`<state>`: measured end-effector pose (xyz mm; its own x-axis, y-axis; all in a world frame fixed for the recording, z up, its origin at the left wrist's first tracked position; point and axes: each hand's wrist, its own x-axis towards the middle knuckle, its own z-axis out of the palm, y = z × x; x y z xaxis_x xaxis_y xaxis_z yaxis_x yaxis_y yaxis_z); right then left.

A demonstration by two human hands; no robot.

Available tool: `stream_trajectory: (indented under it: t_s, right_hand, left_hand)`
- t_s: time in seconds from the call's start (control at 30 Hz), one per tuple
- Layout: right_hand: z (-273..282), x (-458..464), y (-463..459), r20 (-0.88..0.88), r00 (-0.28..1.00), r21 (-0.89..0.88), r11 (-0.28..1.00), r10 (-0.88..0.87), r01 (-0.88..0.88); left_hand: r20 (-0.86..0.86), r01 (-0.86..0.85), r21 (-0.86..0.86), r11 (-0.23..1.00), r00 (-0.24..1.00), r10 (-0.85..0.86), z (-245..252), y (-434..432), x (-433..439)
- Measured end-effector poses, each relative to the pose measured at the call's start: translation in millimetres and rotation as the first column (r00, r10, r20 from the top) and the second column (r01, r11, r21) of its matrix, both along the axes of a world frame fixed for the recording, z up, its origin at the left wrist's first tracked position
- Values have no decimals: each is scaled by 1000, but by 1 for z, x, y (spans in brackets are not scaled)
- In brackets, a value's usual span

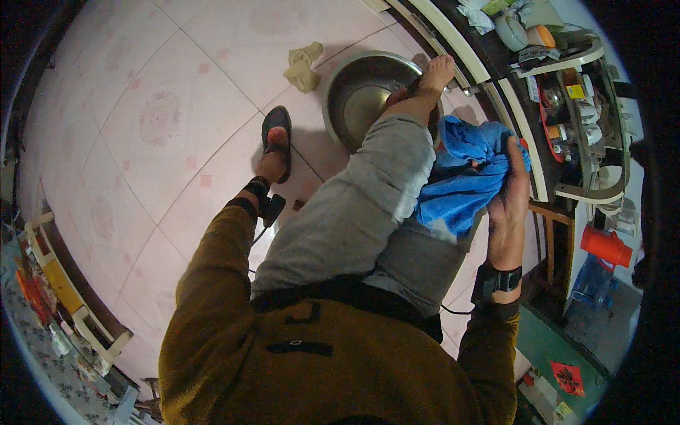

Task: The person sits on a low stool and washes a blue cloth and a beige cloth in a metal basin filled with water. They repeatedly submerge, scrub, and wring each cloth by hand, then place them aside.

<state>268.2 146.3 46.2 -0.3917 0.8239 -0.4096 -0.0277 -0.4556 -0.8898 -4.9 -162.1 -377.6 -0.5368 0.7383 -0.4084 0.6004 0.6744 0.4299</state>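
My right hand [510,186] grips a bunched blue towel [462,186], which hangs over my grey-trousered lap on the right. My left hand [271,166] reaches down into a dark slipper [285,118], and its fingers appear to pass under the strap; the fingertips are hard to make out. A bare foot [438,71] extends past the rim of a round metal basin [333,119] on the floor. Part of the basin's inside is hidden by that leg, and a patch of reddish skin [397,97] shows beside the shin.
Crumpled beige socks [303,69] lie on the pink tiled floor [175,186]. Close on the right stands a dark cabinet with pale edges [520,133], beside a rack of jars and cups [579,117]. A red jug [605,245] is farther down. Thin cables run from both wrist devices.
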Motion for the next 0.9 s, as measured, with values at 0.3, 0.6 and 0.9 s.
stream_trajectory:
  t_s: [0.3,0.6,0.9]
  right_hand:
    - [-5,-17,-3,-22,999,-23,999,26,-27]
    - [-7,-14,0,-25,999,-47,999,22,-23]
    - [-5,-15,3,27,1000,-13,1000,-3,4]
  left_hand:
    - [38,-155,-68,986,987,158,-22,0,3]
    - [-221,109,0,994,969,-106,-2,-4,16]
    - [-145,-262,-187,947,961,237,19,10,22]
